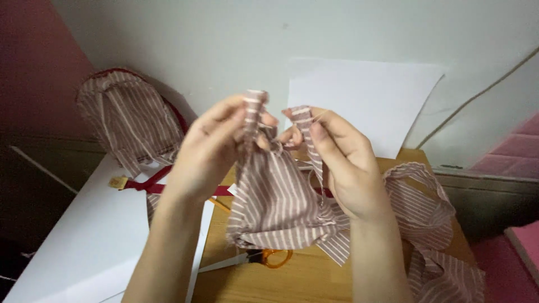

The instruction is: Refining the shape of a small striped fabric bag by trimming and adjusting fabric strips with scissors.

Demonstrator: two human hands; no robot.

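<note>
Here both hands are up over the wooden table (314,280), pinching a small striped pouch (275,202) by its top edge: the left hand (210,148) grips one folded strip of the rim between thumb and fingers, the right hand (342,163) grips the other strip, with what looks like a thin thread running off its fingertips, too fine to confirm. The pouch hangs in the air between the hands, above the table and apart from it. Risks, as a judgement: the grip is fingertip only on narrow fabric, so a strip could slip out and the pouch would drop onto the scissors (264,258) lying just below; if a needle is there it is not visible, and a prick to the right fingers is possible; pulling the two strips apart too hard could pucker or tear the seam; the loose fabric (426,224) at right hangs off the table edge and could slide down. Counts: two hands, one pouch held, one pair of scissors with orange handles, one loose pile of striped fabric at right, one striped bag (126,115) with red trim standing at back left, one red strap (151,182) with a metal end, one white sheet (359,106) against the wall, one white board (95,235) at left, one table.
</note>
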